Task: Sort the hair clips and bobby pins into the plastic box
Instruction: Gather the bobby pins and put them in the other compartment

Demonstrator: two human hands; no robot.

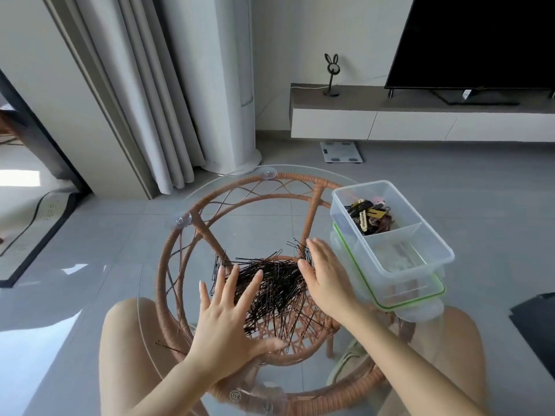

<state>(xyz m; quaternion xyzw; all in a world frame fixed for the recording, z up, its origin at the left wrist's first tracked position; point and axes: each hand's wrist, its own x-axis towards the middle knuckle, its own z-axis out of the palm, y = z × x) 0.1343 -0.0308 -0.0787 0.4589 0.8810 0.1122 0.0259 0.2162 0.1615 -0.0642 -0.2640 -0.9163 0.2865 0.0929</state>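
Task roughly half done by the look of it: hair clips [371, 216] sit in the far compartment of the plastic box [437, 235], which stands at 2 o'clock on the glass table [255, 211]. The near compartment looks empty, though clear walls make that hard to confirm. Bobby pins [276, 283] are not yet boxed and lie in one loose black pile at table centre. Left hand [223, 322] is at 7 o'clock of the pile, flat, fingers straight and spread, fingertips on the pile edge, gripping nothing. Right hand [326, 277] is at 3 o'clock of the pile, also flat with straight fingers, holding nothing, between pile and box. Judged step: hands bracket the pile to rake it together; what's left is gathering the pins and moving them to the near compartment. One stray pin [168, 347] lies apart at 8 o'clock near the table edge, easy to miss. The box rests on a green-rimmed lid [420, 297] that overhangs the table edge at 4 o'clock, so a nudge risks tipping it. The rattan frame [163, 265] shows through the glass, and its weave makes pins harder to pick out. Beyond: curtain [144, 100] at 11 o'clock, TV [480, 40] at 1 o'clock, floor scale [341, 151] at 12 o'clock. Nothing blocks the path from pile to box.
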